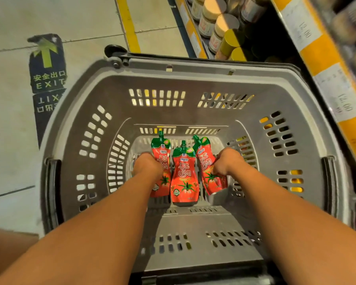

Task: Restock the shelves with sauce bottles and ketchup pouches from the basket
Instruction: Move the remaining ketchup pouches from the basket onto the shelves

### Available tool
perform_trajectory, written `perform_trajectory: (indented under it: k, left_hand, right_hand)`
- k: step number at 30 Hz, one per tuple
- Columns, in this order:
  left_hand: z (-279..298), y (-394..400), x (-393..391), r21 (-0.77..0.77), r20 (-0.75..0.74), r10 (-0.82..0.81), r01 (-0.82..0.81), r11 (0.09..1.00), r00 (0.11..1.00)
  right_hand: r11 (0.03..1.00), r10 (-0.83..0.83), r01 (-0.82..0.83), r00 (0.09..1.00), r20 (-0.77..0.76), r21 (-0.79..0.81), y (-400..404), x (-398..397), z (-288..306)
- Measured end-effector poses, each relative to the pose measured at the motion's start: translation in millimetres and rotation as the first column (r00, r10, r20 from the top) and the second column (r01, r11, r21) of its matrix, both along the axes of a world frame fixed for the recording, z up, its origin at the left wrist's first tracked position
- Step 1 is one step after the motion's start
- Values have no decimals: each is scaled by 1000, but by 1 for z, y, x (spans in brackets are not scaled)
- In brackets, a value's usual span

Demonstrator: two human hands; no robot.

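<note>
The left hand [147, 164] reaches down into the basket and lies over the left red-and-green plastic ketchup pouch [161, 165], fingers curled at its left edge; a firm grip cannot be confirmed, since the fingertips are hidden. The right hand [227, 161] clutches the right ketchup pouch [211, 171] at its middle, fingers folded round its right edge, and this pouch tilts with its green spout leaning left. Between them lies the middle ketchup pouch [184, 177], untouched, touching both neighbours. Three pouches in all, each glossy red with a green shoulder, a green screw spout at the far end, white script and a tomato picture near the bottom. They rest on the floor of the grey slotted plastic shopping basket [193, 83]. Far right, a yellow-edged shelf [193, 33] carries glass jars with pale and yellow lids [220, 25]. On the tiled floor at left sits a dark exit sticker with a green arrow [46, 64].
</note>
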State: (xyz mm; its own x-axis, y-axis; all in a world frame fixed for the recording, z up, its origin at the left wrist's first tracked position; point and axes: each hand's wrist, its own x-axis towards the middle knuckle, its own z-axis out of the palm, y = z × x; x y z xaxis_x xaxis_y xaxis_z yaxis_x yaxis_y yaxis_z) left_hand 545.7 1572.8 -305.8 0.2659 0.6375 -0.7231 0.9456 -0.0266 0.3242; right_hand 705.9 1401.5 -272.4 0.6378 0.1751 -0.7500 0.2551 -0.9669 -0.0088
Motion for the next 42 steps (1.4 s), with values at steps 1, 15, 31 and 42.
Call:
perform_trajectory:
  k: [1, 15, 31, 42]
  left_hand:
    - [4, 1, 0, 16, -2, -32, 32, 999, 999]
    - [110, 5, -9, 19, 488, -75, 76, 997, 869]
    - [279, -30, -21, -56, 814, -111, 267, 962, 571]
    - [337, -120, 5, -83, 866, -171, 473, 877, 469]
  right_hand:
    - [1000, -3, 3, 1000, 3, 10, 0, 0, 5]
    - [969, -44, 24, 996, 80, 246, -21, -29, 128]
    - [464, -584, 433, 805, -100, 773, -130, -88, 294]
    - [208, -692, 446, 696, -192, 870, -241, -131, 330]
